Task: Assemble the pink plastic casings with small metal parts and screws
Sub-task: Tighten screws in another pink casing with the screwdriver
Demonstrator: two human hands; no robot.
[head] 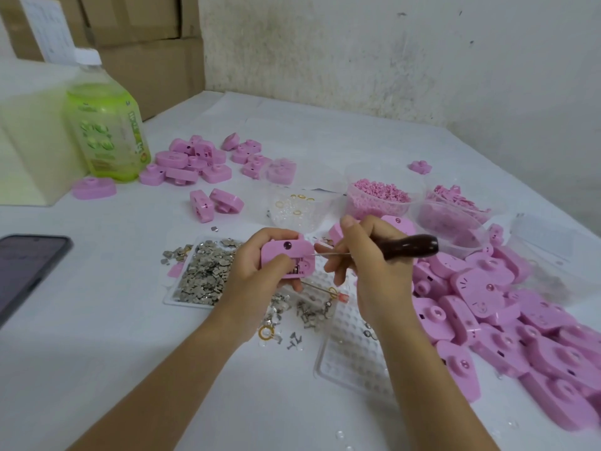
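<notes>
Left hand curls round a pink casing, held over the middle of the table; it's boxy, with a round purple stud and metal bits at its near edge. Right hand grips a dark-handled awl, thin tip at the casing's right edge (heaped casings lie right). Farther off, tubs of pink pieces.
</notes>
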